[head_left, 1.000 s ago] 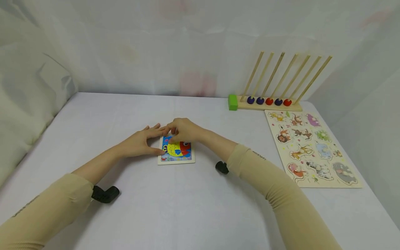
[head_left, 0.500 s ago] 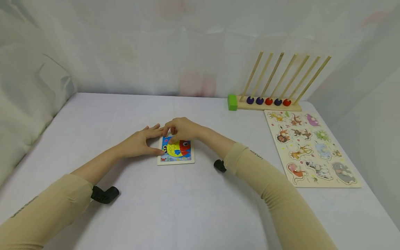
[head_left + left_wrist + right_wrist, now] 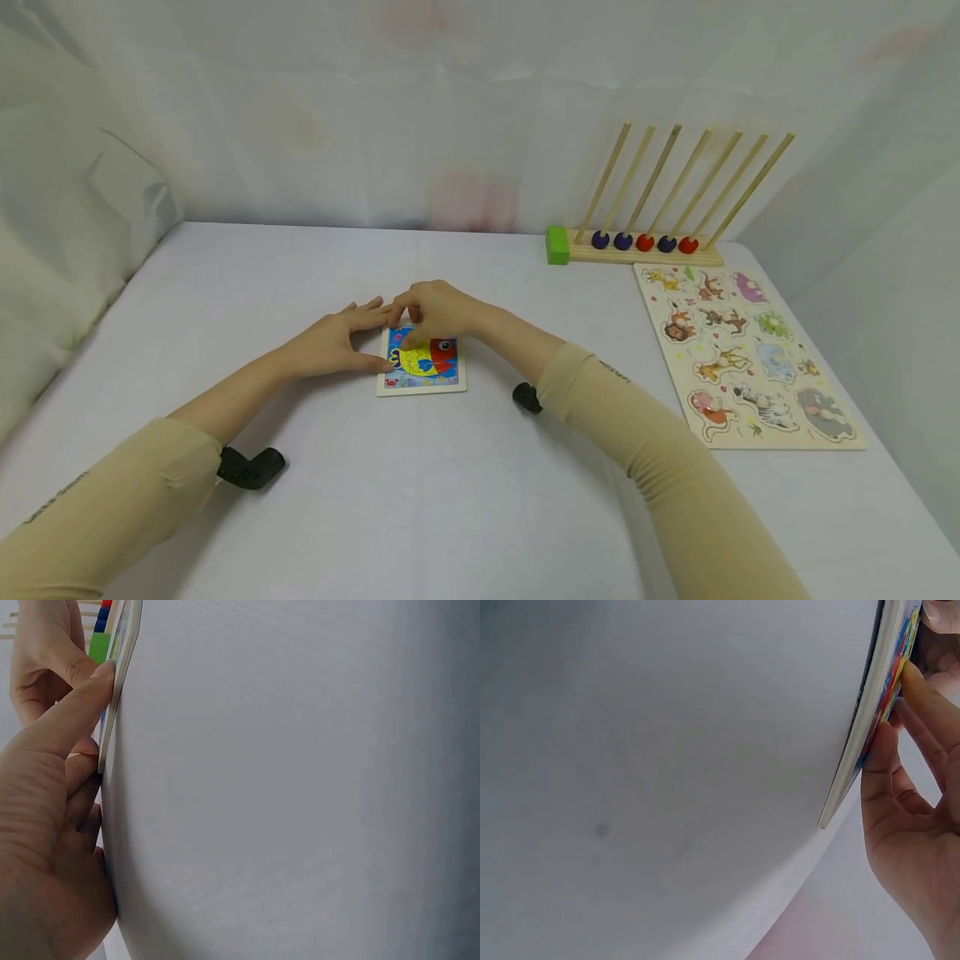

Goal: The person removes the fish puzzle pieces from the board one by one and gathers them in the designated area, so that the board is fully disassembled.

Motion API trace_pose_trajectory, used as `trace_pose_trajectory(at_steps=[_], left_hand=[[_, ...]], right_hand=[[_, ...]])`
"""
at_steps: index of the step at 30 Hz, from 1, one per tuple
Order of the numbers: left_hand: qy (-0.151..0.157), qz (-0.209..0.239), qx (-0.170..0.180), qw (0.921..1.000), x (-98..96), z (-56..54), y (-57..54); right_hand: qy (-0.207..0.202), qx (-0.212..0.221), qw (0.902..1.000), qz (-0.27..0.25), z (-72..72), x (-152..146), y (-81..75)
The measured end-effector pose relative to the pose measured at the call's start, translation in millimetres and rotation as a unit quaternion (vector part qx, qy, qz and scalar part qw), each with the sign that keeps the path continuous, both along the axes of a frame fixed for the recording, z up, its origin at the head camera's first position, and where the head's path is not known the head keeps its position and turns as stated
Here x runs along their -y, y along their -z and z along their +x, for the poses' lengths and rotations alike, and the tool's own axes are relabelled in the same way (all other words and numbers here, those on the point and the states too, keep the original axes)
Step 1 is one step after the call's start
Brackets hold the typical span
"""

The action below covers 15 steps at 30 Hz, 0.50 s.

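Observation:
A small square jigsaw puzzle [image 3: 427, 367] with a yellow-and-red fish on blue lies in a pale frame on the table. My left hand [image 3: 330, 343] rests at its left side, fingers extended past the upper left corner. In the left wrist view the left thumb [image 3: 88, 697] touches the puzzle's edge. My right hand [image 3: 435, 308] arches over the upper left part with bent fingers. Its thumb and fingertips touch the puzzle face in the right wrist view. Whether they pinch a piece is hidden.
A wooden bead rack [image 3: 637, 254] with upright rods, blue and red beads and a green end block stands at the back right. In front of it lies an animal peg-puzzle board [image 3: 738, 358]. A black wrist device [image 3: 251, 468] sits by the left sleeve, another [image 3: 527, 398] by the right.
The right forearm has shifted very slightly left. Both hands stay at the same spots on the fish puzzle.

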State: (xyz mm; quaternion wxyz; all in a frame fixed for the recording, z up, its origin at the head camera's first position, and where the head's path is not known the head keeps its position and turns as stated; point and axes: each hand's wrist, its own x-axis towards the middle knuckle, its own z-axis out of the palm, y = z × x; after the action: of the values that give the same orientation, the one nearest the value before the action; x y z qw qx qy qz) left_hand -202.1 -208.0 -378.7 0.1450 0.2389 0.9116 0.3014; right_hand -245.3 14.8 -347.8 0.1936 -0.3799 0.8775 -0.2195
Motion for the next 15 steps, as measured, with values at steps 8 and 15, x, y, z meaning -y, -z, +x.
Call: trace_pose_trajectory(at_steps=[8, 15], left_hand=[[0.003, 0.002, -0.002, 1.0000, -0.8, -0.6, 1.1], [0.004, 0.003, -0.003, 1.0000, -0.3, -0.6, 1.7]], right_hand=[[-0.009, -0.014, 0.9996, 0.021, -0.7, 2.5, -4.7], [-0.014, -0.003, 0.9996, 0.025, -2.1, 3.3, -2.8]])
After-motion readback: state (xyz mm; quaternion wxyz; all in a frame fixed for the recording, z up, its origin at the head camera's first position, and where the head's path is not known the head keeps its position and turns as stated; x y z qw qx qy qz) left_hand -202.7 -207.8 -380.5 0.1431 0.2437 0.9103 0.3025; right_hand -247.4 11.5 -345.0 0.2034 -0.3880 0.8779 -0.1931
